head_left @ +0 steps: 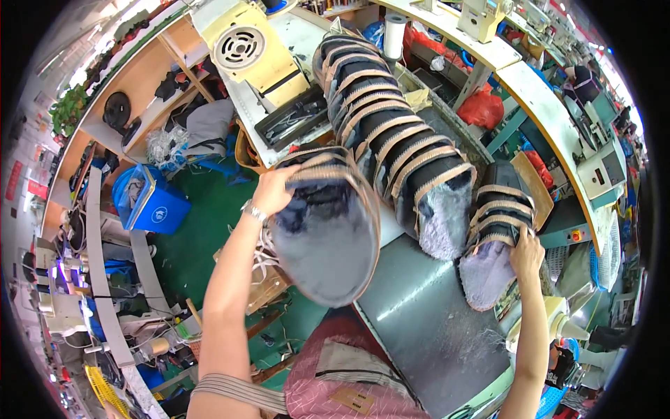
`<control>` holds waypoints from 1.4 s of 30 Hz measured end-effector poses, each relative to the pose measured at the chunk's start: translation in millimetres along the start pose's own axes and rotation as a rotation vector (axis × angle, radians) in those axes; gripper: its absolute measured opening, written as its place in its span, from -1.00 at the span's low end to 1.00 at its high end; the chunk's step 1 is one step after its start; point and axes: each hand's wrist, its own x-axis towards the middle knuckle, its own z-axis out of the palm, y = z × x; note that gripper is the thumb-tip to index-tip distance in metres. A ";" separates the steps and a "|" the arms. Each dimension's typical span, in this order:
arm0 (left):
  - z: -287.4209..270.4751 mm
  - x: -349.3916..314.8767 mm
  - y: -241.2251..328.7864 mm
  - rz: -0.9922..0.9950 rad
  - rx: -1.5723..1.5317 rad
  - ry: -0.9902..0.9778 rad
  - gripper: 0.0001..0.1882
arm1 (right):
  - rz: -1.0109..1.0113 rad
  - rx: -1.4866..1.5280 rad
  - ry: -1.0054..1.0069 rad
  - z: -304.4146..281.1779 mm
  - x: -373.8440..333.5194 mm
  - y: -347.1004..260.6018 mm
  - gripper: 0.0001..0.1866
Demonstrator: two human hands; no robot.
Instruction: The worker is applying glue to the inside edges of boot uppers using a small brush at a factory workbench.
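My left hand [274,190] grips the top edge of a bundle of nested shoe uppers [324,241]. They are dark, with tan trim and a smooth grey rounded front, and hang over the floor beside the table. At the right, my right hand [528,253] is closed on the side of a short stack of fleece-lined shoe uppers [488,269], grey and fluffy at the near end. Between the two, a long row of nested shoe uppers [401,133] with tan edges runs away from me. My fingertips are partly hidden by the uppers on both sides.
A dark, shiny tabletop [436,321] lies in front of me. A cream sewing machine [251,52] stands at the far left, beside a black tool tray [289,119]. A blue bin [157,202] stands on the green floor. White thread cone [394,36] and red bags [481,107] sit beyond.
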 end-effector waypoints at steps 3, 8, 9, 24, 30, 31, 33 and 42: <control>-0.3 -3.2 -0.5 0.125 -0.009 -0.008 -0.44 | 0.025 -0.005 -0.033 2.4 -1.0 -0.6 -0.39; 17.2 35.1 -29.8 0.022 0.005 0.220 -0.42 | 0.008 -0.021 -0.022 1.6 6.1 -8.9 -0.38; 20.9 46.5 -46.6 0.075 -0.001 0.150 -0.32 | 0.013 -0.038 -0.044 0.8 6.1 -8.8 -0.38; 14.6 -11.2 -18.9 0.036 0.022 0.095 -0.24 | 0.010 -0.035 0.010 17.4 -4.6 -4.2 -0.46; -3.3 29.2 -17.4 0.130 -0.024 0.395 -0.29 | 0.006 -0.035 0.014 13.7 -18.7 -2.1 -0.63; 6.8 46.4 -33.2 -0.006 0.021 0.412 -0.32 | -0.003 -0.012 -0.025 9.7 -17.8 -0.9 -0.66; 32.3 70.4 -67.1 -0.163 0.092 0.380 -0.24 | -0.098 0.016 0.116 2.3 -12.7 -0.2 -0.77; 23.1 36.8 9.2 -0.005 0.459 0.615 -0.18 | -0.179 0.191 -0.208 -35.9 -97.1 -17.5 -0.83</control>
